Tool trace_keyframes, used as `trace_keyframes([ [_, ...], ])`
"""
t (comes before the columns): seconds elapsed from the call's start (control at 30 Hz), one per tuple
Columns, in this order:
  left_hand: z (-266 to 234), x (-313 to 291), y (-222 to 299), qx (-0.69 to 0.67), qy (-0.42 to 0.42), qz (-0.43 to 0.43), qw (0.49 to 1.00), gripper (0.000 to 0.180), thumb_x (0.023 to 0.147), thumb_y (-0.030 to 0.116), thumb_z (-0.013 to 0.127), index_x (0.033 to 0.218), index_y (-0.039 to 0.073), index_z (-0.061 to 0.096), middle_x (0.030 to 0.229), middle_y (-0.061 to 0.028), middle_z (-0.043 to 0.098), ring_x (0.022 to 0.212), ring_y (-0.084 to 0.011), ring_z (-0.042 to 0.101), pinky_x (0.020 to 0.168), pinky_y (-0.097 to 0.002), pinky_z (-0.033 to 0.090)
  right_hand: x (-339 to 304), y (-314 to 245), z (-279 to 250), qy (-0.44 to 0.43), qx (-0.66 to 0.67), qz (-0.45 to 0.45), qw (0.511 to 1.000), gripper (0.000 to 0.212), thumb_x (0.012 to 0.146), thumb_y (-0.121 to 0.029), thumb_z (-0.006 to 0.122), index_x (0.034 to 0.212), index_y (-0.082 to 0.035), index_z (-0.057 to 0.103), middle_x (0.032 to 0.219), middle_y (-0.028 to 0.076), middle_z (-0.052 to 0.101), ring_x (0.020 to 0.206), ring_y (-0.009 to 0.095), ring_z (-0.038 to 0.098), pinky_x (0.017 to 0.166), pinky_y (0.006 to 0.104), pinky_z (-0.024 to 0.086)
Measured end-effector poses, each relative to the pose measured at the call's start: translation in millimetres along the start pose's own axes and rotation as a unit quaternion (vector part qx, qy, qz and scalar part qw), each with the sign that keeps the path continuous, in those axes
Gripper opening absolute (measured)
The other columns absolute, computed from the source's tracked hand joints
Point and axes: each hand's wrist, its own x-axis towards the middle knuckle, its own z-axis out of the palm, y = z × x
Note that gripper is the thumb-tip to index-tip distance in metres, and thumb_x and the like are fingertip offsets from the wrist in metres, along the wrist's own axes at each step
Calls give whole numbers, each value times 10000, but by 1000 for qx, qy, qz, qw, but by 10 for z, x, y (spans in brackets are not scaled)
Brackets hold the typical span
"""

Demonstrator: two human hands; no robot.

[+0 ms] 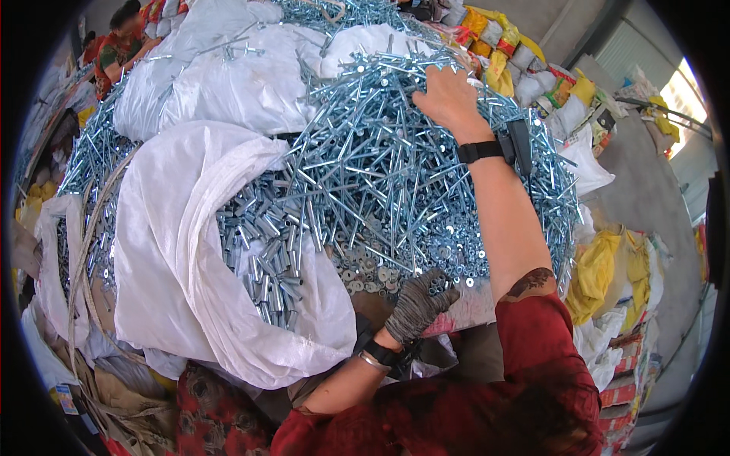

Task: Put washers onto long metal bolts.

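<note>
A big heap of long, thin silvery-blue bolts (380,152) covers the work surface. At its far right side is my bare right hand (450,99), back upward, with its fingers curled down among the bolts; whatever is under the fingertips is hidden. My left hand (418,305), in a grey knitted glove, is closed at the near edge. Small metal nuts (439,286) show at its fingertips. Loose nuts (468,254) lie just beyond it, and flat washers (372,273) are spread to its left.
An open white woven sack (175,251) on the left spills short metal sleeves (270,285). Filled white bags (236,83) lie behind it, amid more bolts. Another person (122,38) is at the far left. Yellow sacks (597,273) and stacked coloured bags (502,45) stand on the right.
</note>
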Motion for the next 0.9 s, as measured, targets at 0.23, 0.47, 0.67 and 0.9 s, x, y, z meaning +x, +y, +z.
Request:
trace_keyframes([
  [0.23, 15, -35, 20, 56, 8, 25, 998, 226, 899, 223, 729, 986, 28, 656, 704, -33, 644, 655, -94, 594, 637, -285, 498, -1, -67, 20, 14, -1, 80, 997, 562, 819, -503, 658, 1122, -29, 678, 1209, 197, 590, 1167, 419, 497, 931, 579, 425],
  [0.47, 49, -89, 159, 56, -7, -12, 998, 234, 893, 257, 728, 969, 47, 662, 709, -34, 644, 656, -94, 593, 627, -283, 492, -368, 91, 208, 166, 46, 43, 984, 256, 829, -249, 643, 985, -54, 697, 1018, 161, 617, 1010, 375, 552, 813, 462, 502],
  [0.67, 17, -50, 42, 51, 5, 17, 999, 226, 898, 253, 726, 966, 47, 664, 727, -34, 656, 667, -97, 606, 635, -287, 499, -330, -31, -50, 121, 66, 40, 990, 412, 759, -168, 718, 1140, -47, 622, 1143, 164, 584, 1068, 360, 545, 914, 463, 470],
  [0.9, 61, -38, 4, 11, -6, 9, 1000, 231, 894, 234, 743, 996, 42, 664, 737, -17, 658, 688, -92, 608, 644, -283, 506, 98, 203, 22, 94, 214, -160, 959, 660, 705, -112, 734, 1333, -90, 533, 1282, 135, 567, 1212, 343, 529, 1048, 421, 414],
])
